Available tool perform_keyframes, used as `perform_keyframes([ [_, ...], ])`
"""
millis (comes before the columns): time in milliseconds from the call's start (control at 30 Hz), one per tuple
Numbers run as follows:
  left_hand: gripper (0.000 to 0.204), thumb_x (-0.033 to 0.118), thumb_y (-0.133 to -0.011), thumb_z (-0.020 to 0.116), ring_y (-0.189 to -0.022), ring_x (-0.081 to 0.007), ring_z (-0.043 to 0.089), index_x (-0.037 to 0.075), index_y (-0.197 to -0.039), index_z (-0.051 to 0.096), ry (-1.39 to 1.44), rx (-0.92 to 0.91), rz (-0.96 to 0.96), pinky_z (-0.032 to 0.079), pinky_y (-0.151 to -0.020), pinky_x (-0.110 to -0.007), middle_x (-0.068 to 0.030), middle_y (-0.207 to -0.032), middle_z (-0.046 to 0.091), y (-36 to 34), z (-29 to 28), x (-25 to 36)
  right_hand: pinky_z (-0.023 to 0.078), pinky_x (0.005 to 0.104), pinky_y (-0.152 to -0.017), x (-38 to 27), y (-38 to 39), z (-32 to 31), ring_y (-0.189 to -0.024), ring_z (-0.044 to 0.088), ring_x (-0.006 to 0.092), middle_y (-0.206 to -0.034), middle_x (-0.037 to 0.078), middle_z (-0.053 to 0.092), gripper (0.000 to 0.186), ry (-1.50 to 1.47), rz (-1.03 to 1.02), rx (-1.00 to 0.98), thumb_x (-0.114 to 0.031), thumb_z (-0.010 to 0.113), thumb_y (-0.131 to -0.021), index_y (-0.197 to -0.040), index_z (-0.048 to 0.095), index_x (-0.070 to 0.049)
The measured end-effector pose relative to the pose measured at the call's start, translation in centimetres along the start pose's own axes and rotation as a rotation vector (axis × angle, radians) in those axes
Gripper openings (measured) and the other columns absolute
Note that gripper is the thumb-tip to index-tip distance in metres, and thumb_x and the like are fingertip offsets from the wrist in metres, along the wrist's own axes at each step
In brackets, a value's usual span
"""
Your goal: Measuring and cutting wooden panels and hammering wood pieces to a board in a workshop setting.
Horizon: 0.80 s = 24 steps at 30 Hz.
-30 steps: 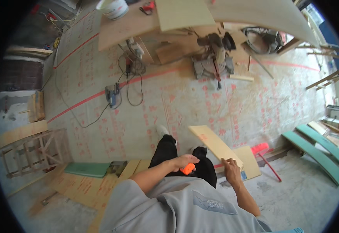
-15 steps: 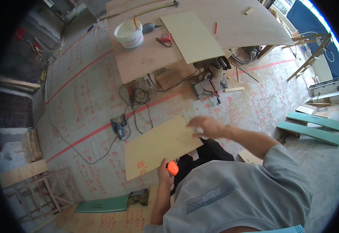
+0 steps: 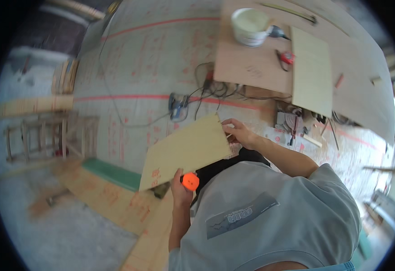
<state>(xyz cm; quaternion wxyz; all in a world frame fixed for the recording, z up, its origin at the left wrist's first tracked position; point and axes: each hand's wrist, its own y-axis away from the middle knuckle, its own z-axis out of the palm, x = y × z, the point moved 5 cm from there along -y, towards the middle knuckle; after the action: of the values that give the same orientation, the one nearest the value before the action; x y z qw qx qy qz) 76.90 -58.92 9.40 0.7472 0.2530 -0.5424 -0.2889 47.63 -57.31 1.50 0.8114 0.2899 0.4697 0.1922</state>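
A pale yellow plywood panel with red print is held up, tilted, in front of my body. My left hand grips its near left edge, closed round an orange object that looks like a tape measure. My right hand is at the panel's upper right end, fingers curled on its edge. My dark trousers show behind the panel.
A work table bears a white bucket, a red tape measure and a board. A blue power tool with cables, a mitre saw, a wooden frame and sheets lie around the floor.
The panel has been raised in front of me, and my right hand has moved up to its far end. The view has swung toward the left, shifting the table rightward in the picture.
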Motion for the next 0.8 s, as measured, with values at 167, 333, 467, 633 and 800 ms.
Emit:
perform_keyframes([
  [167, 0.032, 0.025, -0.097, 0.052, -0.083, -0.0237, 0.067, -0.002, -0.113, 0.057, 0.202, 0.143, -0.043, 0.056, -0.077, -0.038, -0.0126, -0.096, 0.068, -3.5, -1.0, 3.2, 0.053, 0.0377, -0.079, -2.7, -6.4, 4.6, -0.087, 0.066, 0.0209, -0.116, 0.011, 0.063, 0.070, -0.070, 0.134, -0.024, -0.024, 0.067, -0.092, -0.150, 0.030, -0.013],
  [333, 0.035, 0.027, -0.096, 0.057, -0.083, -0.0233, 0.067, -0.003, -0.113, 0.059, 0.242, 0.089, -0.165, 0.056, -0.074, -0.037, -0.0136, -0.096, 0.068, -9.6, -6.3, 8.9, 0.051, 0.0384, -0.094, -6.4, -15.5, 11.9, -0.109, 0.062, 0.0253, -0.131, 0.015, 0.056, 0.076, -0.123, 0.176, -0.130, -0.015, 0.064, -0.094, -0.154, 0.019, -0.009],
  [467, 0.037, 0.027, -0.094, 0.060, -0.078, -0.0219, 0.066, -0.005, -0.112, 0.060, 0.177, -0.075, -0.164, 0.055, -0.070, -0.035, -0.0155, -0.097, 0.068, -15.6, -10.0, 17.3, 0.052, 0.0361, -0.094, -12.7, -23.9, 17.6, -0.113, 0.060, 0.0223, -0.132, 0.014, 0.055, 0.074, 0.058, -0.039, 0.058, -0.010, 0.060, -0.096, -0.155, 0.015, -0.008],
  [633, 0.036, 0.027, -0.095, 0.063, -0.087, -0.0180, 0.064, -0.004, -0.112, 0.062, -0.090, -0.260, -0.062, 0.052, -0.077, -0.033, -0.0113, -0.102, 0.067, -21.8, -10.9, 27.6, 0.053, 0.0329, -0.086, -23.1, -29.4, 22.6, -0.103, 0.061, 0.0163, -0.123, 0.013, 0.060, 0.071, 0.184, -0.151, 0.190, -0.009, 0.059, -0.096, -0.155, 0.018, -0.010],
  [800, 0.037, 0.023, -0.096, 0.061, -0.103, -0.0186, 0.058, -0.007, -0.117, 0.059, -0.511, -0.484, 0.244, 0.045, -0.093, -0.031, -0.0093, -0.109, 0.066, -30.5, -8.5, 35.8, 0.051, 0.0290, -0.073, -32.6, -32.8, 22.0, -0.087, 0.063, 0.0132, -0.114, 0.010, 0.064, 0.056, 0.007, -0.443, 0.281, -0.011, 0.060, -0.096, -0.147, 0.034, -0.009],
])
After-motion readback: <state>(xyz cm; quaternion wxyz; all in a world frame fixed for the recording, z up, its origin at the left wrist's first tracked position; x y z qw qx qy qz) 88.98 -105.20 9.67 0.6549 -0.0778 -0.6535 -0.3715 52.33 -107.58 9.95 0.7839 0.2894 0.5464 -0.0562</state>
